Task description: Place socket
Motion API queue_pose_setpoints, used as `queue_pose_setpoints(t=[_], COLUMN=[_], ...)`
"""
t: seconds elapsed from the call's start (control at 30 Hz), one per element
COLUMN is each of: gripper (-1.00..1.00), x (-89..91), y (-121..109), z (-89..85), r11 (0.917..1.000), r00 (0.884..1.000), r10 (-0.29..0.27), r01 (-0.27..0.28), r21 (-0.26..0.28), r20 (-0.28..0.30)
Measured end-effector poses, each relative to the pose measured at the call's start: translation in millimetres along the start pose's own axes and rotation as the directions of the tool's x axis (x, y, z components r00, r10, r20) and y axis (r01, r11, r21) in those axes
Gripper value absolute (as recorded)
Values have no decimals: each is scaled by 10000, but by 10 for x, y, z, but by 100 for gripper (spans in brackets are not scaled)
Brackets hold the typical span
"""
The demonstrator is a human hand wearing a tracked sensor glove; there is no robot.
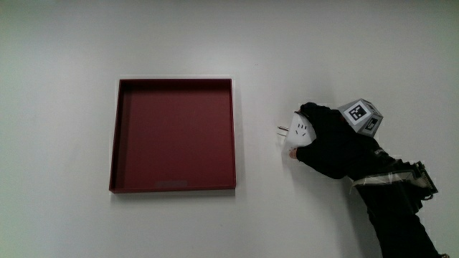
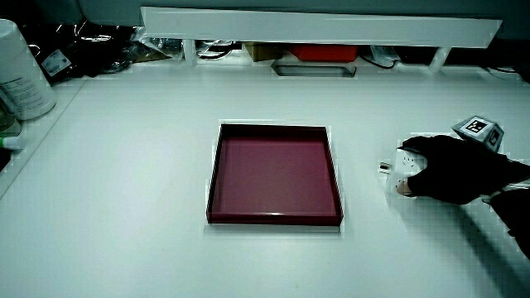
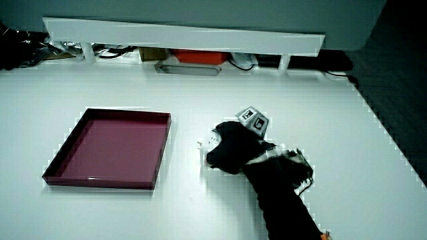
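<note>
Hand (image 1: pixel 331 142) on the bench (image 1: pixel 57 43), fingers (image 1: pixel 310 111) wrapped round the white socket (image 1: pixel 301 130). Prongs point 9 o'clock at the red tray (image 1: pixel 172 185); bare bench between them.

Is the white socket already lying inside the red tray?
No. In the main view the socket is on the table beside the red tray, under the hand, which grasps it; the tray holds nothing.
</note>
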Motion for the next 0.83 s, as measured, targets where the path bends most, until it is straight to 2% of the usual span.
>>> queue_pose_setpoints(t=[0.17, 0.2, 0.23, 0.33, 0.43, 0.5, 0.6, 0.63, 0.67, 0.7, 0.77, 0.83], gripper=[0, 0, 0, 0, -27, -45, -73, -82, -91, -100, -100, -100], x=[31, 40, 26, 9, 64, 50, -6, -16, -53, -28, -5, 94], y=[-30, -33, -37, -50, -43, -88, -306, -385, -486, -556, -707, -849], z=[-13, -19, -24, -14, -30, -41, -14, -3, 12, -3, -20, -90], r11=[10000, 9998, 10000, 9999, 9998, 9989, 9982, 9988, 9987, 9997, 9990, 9946], r00=[9998, 9998, 9997, 9998, 9998, 9998, 9994, 9985, 9956, 9956, 9869, 9764], r10=[62, 32, 75, 75, -77, -93, -48, 197, -260, -151, -449, -1033], r01=[-61, -28, -74, -72, 74, 101, 68, -173, 297, 169, 457, 1004], r21=[51, 209, 48, 107, -201, -450, -596, -468, -403, -184, -17, 245], r20=[-186, -200, -236, -207, -176, 188, 329, 509, 895, 924, 1552, 1899])
